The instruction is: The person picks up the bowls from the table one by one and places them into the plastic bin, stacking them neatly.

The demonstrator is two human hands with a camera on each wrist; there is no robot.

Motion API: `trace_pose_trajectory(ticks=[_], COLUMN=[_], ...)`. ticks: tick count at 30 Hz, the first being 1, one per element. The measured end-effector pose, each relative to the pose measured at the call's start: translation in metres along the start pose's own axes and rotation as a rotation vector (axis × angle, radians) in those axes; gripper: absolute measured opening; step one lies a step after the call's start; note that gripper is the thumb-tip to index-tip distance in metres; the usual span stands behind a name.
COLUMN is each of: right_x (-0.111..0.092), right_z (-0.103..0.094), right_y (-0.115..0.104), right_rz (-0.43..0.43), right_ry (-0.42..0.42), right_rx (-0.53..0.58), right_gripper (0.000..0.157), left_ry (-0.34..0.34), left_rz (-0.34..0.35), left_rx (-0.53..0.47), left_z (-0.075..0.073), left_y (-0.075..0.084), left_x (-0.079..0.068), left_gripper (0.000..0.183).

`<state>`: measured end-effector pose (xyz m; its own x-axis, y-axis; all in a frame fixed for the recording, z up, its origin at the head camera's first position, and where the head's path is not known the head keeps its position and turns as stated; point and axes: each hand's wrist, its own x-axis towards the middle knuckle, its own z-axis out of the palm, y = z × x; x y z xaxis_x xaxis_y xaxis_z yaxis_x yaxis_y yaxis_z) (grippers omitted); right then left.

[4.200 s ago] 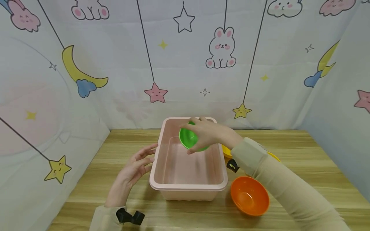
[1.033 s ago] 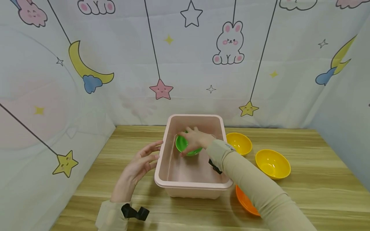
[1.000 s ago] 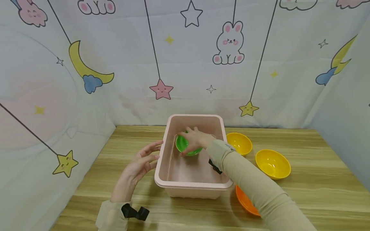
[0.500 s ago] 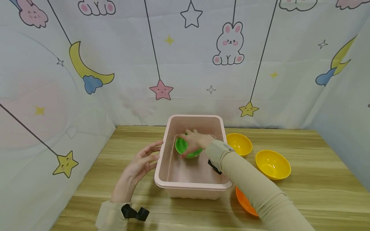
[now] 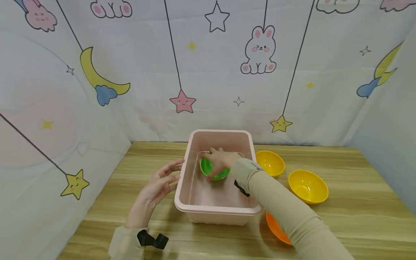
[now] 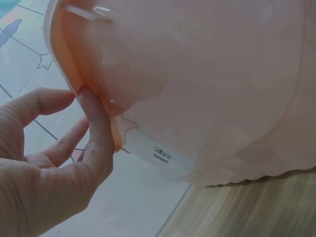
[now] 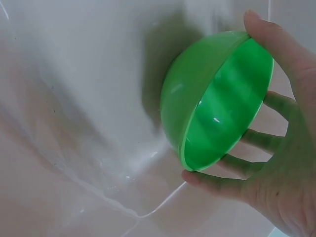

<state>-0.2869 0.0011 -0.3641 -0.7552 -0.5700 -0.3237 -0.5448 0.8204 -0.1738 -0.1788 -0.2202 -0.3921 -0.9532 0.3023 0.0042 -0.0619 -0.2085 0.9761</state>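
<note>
A green bowl [image 5: 206, 167] is inside the pink plastic tub [image 5: 217, 209]. My right hand [image 5: 223, 161] spans it from above. In the right wrist view, the thumb and fingers of the right hand [image 7: 289, 163] hold opposite sides of the green bowl [image 7: 227, 106] by the rim. The bowl's base faces the tub's floor, and whether they touch cannot be told. Left of the tub, my left hand [image 5: 155, 191] touches the outer rim with relaxed fingers. Close up in the left wrist view, the left hand [image 6: 59, 163] has its fingertips against the tub's rim edge.
Two yellow bowls [image 5: 269, 163] [image 5: 308, 186] stand right of the tub on the wooden table [image 5: 130, 173]. Nearer me, an orange bowl [image 5: 277, 226] lies partly under my right sleeve [image 5: 289, 213]. A patterned curtain [image 5: 214, 72] hangs behind.
The right hand has lowered the green bowl from above the tub into it. Over the last half second the bowl shifts slightly right and toward me. The left hand stays at the rim.
</note>
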Motion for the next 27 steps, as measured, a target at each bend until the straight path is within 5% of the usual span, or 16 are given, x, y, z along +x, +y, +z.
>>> trace_pose_trajectory(ticks=[27], right_x=[-0.0029], right_z=[-0.0045], right_y=[0.0016], right_rz=[-0.001], right_ry=[-0.028], right_rx=[-0.014], right_gripper=[0.092], left_ry=[-0.002], left_rz=[-0.001], left_rx=[0.003], left_z=[-0.0004], left_y=[-0.0016], left_x=[0.0010], left_gripper=[0.048])
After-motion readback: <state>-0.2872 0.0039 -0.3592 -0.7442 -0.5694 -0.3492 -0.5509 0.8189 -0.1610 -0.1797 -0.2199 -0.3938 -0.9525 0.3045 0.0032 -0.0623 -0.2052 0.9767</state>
